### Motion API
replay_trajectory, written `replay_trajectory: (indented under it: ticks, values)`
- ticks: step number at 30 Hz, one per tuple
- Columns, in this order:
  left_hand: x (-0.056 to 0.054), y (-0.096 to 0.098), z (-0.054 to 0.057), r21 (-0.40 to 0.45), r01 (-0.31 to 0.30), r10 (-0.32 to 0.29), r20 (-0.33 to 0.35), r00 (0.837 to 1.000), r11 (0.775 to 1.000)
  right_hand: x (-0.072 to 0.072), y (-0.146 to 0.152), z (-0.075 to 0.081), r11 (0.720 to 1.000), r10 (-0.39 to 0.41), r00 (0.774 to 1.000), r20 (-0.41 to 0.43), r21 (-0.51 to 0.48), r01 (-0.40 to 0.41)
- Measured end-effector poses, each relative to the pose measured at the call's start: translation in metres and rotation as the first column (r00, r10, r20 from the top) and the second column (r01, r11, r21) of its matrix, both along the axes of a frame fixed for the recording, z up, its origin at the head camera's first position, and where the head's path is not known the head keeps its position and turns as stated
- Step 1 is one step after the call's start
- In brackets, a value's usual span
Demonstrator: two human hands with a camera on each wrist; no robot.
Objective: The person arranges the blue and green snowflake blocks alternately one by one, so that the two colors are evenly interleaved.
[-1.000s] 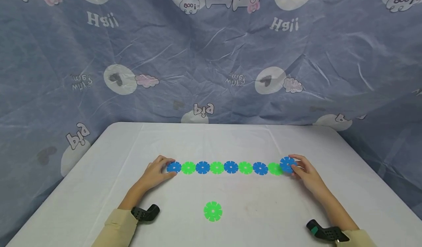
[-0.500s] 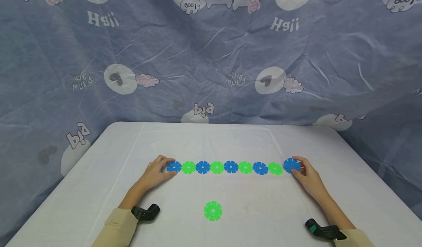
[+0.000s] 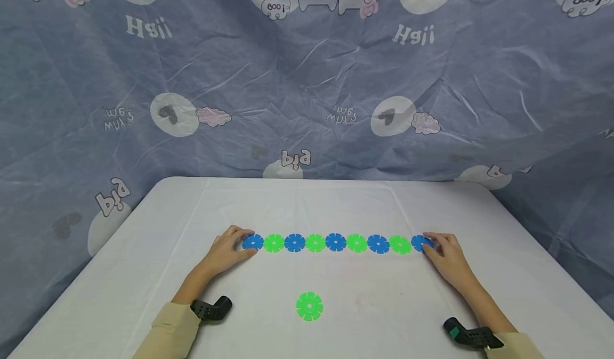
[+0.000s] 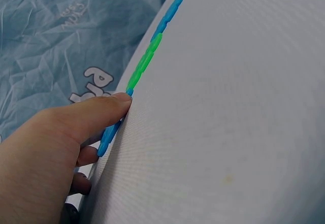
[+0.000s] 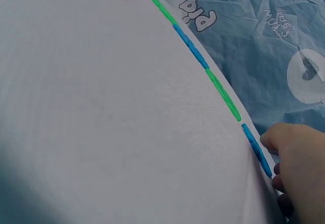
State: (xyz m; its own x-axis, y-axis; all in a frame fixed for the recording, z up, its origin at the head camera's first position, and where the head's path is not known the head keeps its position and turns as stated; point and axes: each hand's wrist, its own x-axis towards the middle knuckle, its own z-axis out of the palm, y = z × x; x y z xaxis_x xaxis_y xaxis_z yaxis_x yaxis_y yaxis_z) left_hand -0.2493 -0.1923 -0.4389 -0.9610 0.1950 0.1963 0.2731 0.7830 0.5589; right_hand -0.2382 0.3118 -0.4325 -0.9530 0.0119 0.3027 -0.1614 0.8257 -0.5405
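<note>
A straight row of notched, flower-shaped plastic discs, blue and green in turn, crosses the table. At its left end my left hand [image 3: 225, 251] holds the blue disc [image 3: 252, 243] between thumb and fingers, and the left wrist view shows the thumb on that blue disc [image 4: 109, 136]. My right hand [image 3: 452, 263] pinches the edge of the last blue disc [image 3: 419, 243] on the right, which lies about level with the row. A narrow gap parts this blue disc [image 5: 255, 149] from the adjoining green disc [image 5: 223, 95] in the right wrist view.
A single green disc [image 3: 309, 306] lies nearer the person, in front of the row. The white table [image 3: 364, 204] has its back edge against a blue-grey printed cloth [image 3: 288, 82]. Black straps with camera mounts [image 3: 212, 309] sit on both wrists.
My right hand has moved the blue disc rightward off the neighbouring green one, then lowered it flat at the row's end. The left hand has stayed in place.
</note>
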Motion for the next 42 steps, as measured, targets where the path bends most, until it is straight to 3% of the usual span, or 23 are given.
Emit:
replay_trajectory:
  ticks: [14,26,35,42]
  values:
    - [0.000,0.000,0.001,-0.002,-0.010,0.010,0.011,1.000,1.000,0.000,0.000,0.000,0.999,0.037,0.999,0.003,0.011,-0.037]
    - [0.003,-0.001,0.001,0.007,-0.009,0.009,0.008,1.000,1.000,0.000,-0.002,0.001,1.000,0.028,0.998,0.063,0.003,-0.028]
    - [0.002,0.000,0.001,0.002,-0.004,0.004,0.002,1.000,1.000,0.002,-0.004,0.004,0.999,0.037,0.998,-0.043,0.000,-0.037]
    - [0.002,0.002,0.002,0.000,-0.005,0.005,0.006,1.000,1.000,0.010,-0.027,0.023,0.994,0.112,0.992,-0.057,-0.001,-0.113]
